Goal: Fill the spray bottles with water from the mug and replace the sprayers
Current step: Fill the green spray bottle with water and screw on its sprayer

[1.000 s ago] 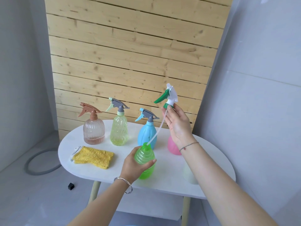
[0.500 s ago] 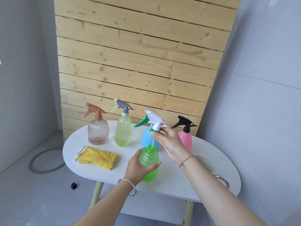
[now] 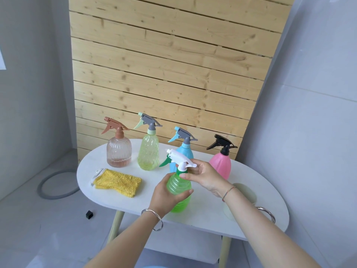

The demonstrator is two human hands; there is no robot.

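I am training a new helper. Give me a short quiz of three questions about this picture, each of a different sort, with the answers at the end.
1. True or false: the left hand grips the green bottle.
2. What does the right hand pinch? A) the white sprayer B) the yellow cloth C) the blue bottle
3. Fill in: the sprayer on the pink bottle is ___ in colour.
Key: 1 true; 2 A; 3 black.

It looks like a plain room at home: grey walls [image 3: 309, 93], a wood panel [image 3: 173, 64], a small white tabletop [image 3: 202, 215].
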